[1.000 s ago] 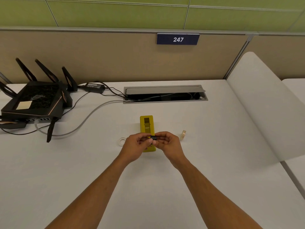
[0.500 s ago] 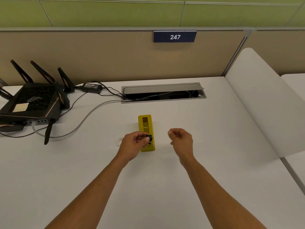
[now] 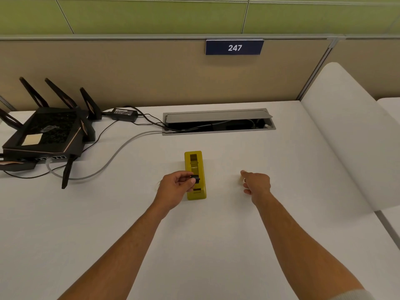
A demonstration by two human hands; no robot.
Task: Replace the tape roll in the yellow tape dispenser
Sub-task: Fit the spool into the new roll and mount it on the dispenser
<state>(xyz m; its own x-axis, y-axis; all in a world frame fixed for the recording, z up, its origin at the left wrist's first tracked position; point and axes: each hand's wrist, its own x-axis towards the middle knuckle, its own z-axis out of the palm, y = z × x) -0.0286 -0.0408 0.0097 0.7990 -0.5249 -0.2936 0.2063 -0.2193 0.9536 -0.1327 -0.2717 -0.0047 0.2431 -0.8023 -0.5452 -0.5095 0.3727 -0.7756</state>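
Since the picture half a second back, the right hand (image 3: pixel 256 183) has moved further to the right, away from the yellow tape dispenser (image 3: pixel 195 175), and now reaches over a small pale tape roll (image 3: pixel 240 179) on the desk (image 3: pixel 216 234). Only a sliver of that roll shows past the fingers; the fingers are loosely curled with the forefinger extended, and I cannot tell whether they touch or grip the roll. A second ago both hands were together over the dispenser's near end; now they are well apart.

The left hand (image 3: pixel 176 187) has stayed where it was, pinching a small black spool (image 3: pixel 195 179) between thumb and fingertips, just over the middle of the dispenser. Whether the spool touches the dispenser cannot be told.

The dispenser stands near the middle of the desk, its long side running from the near edge towards the back edge. Its open well shows no roll in it, only yellow walls. A faint pale ring (image 3: pixel 159 183) lies on the desk just left of the left hand, mostly hidden by it.

At the back edge, a grey cable tray (image 3: pixel 218 122) is sunk into the desk with its lid raised; dark cables lie inside. A black router (image 3: pixel 46 135) sits at the back left corner.
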